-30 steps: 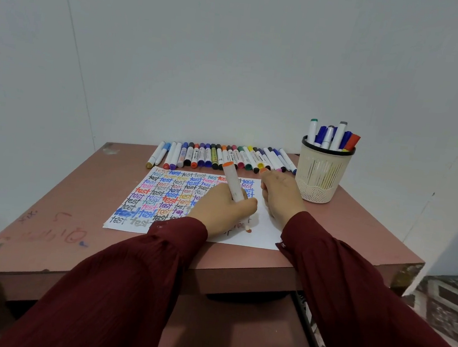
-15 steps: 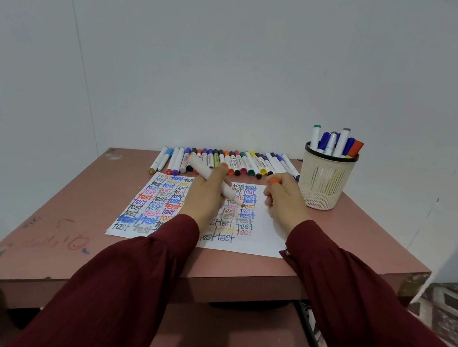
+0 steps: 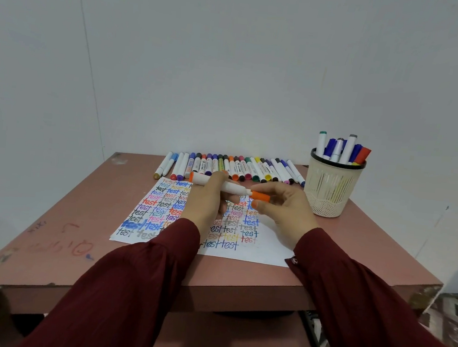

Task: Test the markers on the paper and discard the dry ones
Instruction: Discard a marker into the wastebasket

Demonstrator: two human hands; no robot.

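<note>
Left hand (image 3: 208,202) grips a white marker (image 3: 215,182) with an orange end, held level above the paper. Right hand (image 3: 283,207) pinches the orange cap (image 3: 260,196) against the marker's tip end. Below them, the pink table (image 3: 75,228) carries the paper (image 3: 265,250), covered in coloured "test" words. A row of markers (image 3: 234,168) lies behind the sheet. At the right, a mesh cup (image 3: 331,184) holds more markers upright.

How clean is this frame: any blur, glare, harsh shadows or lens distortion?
Head view: soft even light, no glare; orange marker, left hand, right hand and paper lettering sharp; faint shadow under the right hand; wide-angle lens bows the wall corner slightly.
</note>
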